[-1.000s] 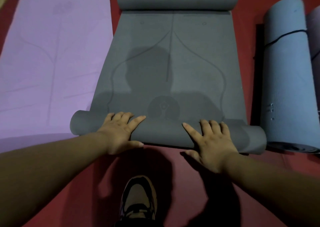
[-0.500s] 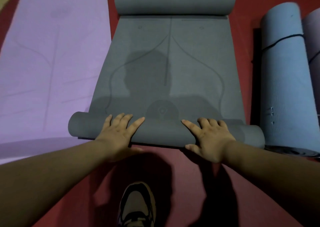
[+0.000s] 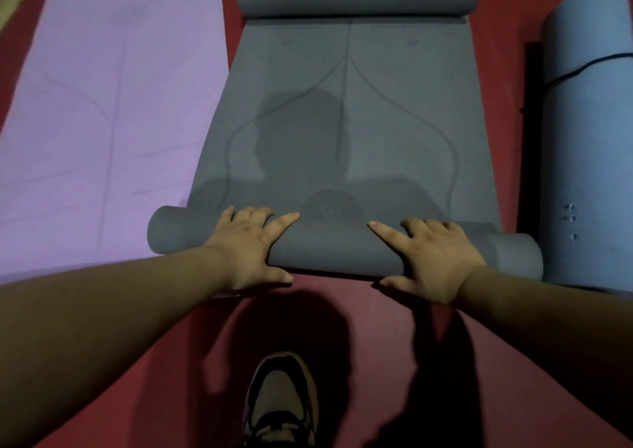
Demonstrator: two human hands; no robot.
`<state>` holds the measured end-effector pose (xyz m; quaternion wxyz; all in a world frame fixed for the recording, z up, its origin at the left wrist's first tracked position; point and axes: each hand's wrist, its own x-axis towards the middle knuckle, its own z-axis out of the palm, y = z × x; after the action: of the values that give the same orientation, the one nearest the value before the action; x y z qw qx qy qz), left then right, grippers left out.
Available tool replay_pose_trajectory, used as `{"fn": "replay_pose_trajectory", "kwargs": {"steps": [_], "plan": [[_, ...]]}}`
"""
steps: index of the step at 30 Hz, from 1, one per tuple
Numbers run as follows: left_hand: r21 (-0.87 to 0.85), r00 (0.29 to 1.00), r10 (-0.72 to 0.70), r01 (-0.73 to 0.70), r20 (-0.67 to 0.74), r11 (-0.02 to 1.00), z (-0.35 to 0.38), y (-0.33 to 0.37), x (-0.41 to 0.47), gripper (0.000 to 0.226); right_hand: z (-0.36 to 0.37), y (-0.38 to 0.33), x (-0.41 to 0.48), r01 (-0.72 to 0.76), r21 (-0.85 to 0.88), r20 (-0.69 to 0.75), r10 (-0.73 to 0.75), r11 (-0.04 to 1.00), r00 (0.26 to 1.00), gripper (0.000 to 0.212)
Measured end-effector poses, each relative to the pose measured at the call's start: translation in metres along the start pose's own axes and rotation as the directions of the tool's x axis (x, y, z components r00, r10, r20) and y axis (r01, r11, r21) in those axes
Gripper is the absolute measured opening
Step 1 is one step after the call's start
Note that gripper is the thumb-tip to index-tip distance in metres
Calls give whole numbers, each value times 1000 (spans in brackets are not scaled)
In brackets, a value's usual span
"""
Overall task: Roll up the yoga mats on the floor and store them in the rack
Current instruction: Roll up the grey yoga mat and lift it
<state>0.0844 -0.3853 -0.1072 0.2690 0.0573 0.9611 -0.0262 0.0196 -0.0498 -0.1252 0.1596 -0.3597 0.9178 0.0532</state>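
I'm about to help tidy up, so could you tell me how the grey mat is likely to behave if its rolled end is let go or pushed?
The grey mat looks soft and floppy: it curls easily under the left hand and right hand. Its far end is curled too, so it probably springs back if released. Pushed, the round roll should travel readily across the red floor.

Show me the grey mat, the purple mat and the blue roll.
grey mat (image 3: 342,132): head view, flat middle.
purple mat (image 3: 113,105): head view, flat surface.
blue roll (image 3: 589,139): head view, side of the roll.
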Motion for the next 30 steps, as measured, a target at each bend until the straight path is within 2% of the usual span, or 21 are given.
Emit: {"fn": "replay_pose_trajectory", "kwargs": {"steps": [4, 7, 11, 14, 18, 23, 26, 30], "plan": [[130, 997, 35, -25, -71, 991, 1, 0, 3, 100, -5, 6, 3, 32, -1, 24, -32, 999, 999, 97], [168, 995, 71, -58, -76, 984, 4, -4, -5, 100, -9, 1, -4, 56, 14, 44, -57, 998, 997, 96], [107, 986, 164, -159, -41, 981, 20, -6, -42, 101, -5, -16, -35, 89, 143, 152, -110, 986, 982, 97], [-9, 975, 221, -221, -18, 975, 40, 4, -79, 97, 2, -33, -67, 106, 252, 263, -173, 962, 949, 94], [-37, 969, 245, -246, -29, 969, 47, 11, -96, 95, 4, -41, -85, 99, 311, 303, -197, 945, 932, 93], [-89, 956, 256, -245, 142, 965, 36, 7, -78, 95, 2, -43, -82, 41, 353, 353, -174, 935, 919, 93], [-207, 939, 290, -251, 186, 946, 27, 10, -65, 82, 4, -47, -85, 19, 308, 302, -117, 951, 946, 92], [-301, 918, 300, -218, 258, 928, 27, 5, -52, 68, 21, -62, -100, 49, 189, 106, -70, 981, 992, 85]]}}
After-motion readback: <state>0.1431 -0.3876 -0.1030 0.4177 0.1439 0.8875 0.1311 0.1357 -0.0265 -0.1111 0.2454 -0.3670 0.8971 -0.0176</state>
